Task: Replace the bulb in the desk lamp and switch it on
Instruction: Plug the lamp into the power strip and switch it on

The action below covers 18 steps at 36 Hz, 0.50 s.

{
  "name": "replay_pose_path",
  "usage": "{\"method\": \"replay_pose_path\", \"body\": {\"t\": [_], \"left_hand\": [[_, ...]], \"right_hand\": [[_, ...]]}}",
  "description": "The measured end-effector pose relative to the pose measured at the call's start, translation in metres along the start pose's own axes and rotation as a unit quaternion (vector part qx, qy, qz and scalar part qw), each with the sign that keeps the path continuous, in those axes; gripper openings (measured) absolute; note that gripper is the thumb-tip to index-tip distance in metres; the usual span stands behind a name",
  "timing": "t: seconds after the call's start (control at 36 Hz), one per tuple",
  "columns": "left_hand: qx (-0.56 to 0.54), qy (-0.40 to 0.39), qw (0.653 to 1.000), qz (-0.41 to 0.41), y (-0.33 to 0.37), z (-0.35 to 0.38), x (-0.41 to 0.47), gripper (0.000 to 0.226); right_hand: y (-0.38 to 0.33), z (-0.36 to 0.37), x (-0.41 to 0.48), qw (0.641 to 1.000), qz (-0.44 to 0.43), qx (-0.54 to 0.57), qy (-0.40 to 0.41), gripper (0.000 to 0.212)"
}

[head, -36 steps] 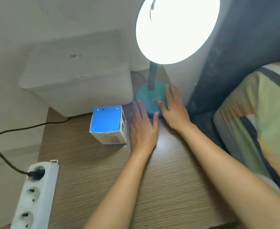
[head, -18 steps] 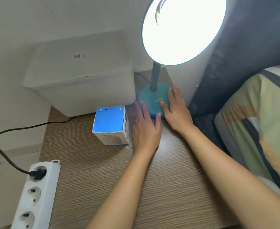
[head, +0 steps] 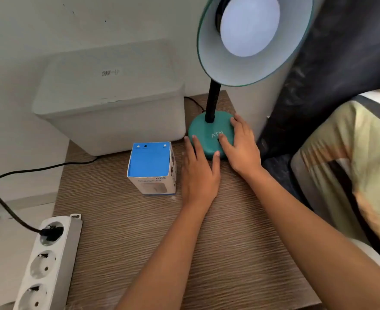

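Steadying the teal lamp base (head: 209, 137) at the table's (head: 229, 253) far edge, both hands lie flat and open, holding nothing; the right hand's (head: 242, 144) thumb should press the switch squarely while the left hand (head: 199, 173) braces.

The desk lamp (head: 211, 133) has a teal round base with pale "ATN" lettering, a black neck, and a shade that is teal outside and white inside; the bulb (head: 249, 25) within is a pale bluish white. The small box (head: 152, 168) has a bright blue top with a black dot between two white ones, and white sides with grey print. The table (head: 218, 253) is brown with fine horizontal wood grain. The power strip (head: 45, 262) is white, and the cord (head: 9, 211) plugged into it is black. The large bin (head: 112, 108) is plain white with a small dark code label. The cushion (head: 350, 166) at right is pale green with dark grey, white and orange stripes.
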State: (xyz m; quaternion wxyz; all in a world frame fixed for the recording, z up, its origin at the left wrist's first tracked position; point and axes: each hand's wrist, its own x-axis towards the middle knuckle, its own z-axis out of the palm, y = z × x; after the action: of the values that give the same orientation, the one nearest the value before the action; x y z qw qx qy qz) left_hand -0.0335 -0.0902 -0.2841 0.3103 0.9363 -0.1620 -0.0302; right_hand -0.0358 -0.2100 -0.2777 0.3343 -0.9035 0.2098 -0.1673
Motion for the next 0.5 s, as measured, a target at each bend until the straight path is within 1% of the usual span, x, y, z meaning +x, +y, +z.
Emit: {"method": "replay_pose_path", "body": {"t": [0.14,0.33,0.5], "left_hand": [[0.0,0.0,1.0,0.002,0.0,0.0,0.0,0.07],[-0.012,-0.002,1.0,-0.002,0.0,-0.001,0.0,0.07],[-0.015,-0.006,1.0,-0.016,-0.002,-0.002,-0.001,0.072]], "right_hand": [[0.001,0.001,-0.001,1.0,-0.003,-0.003,0.006,0.059],[0.001,0.002,-0.003,0.999,-0.013,-0.032,-0.007,0.058],[0.0,-0.006,-0.022,0.999,0.005,-0.044,-0.029,0.06]]}}
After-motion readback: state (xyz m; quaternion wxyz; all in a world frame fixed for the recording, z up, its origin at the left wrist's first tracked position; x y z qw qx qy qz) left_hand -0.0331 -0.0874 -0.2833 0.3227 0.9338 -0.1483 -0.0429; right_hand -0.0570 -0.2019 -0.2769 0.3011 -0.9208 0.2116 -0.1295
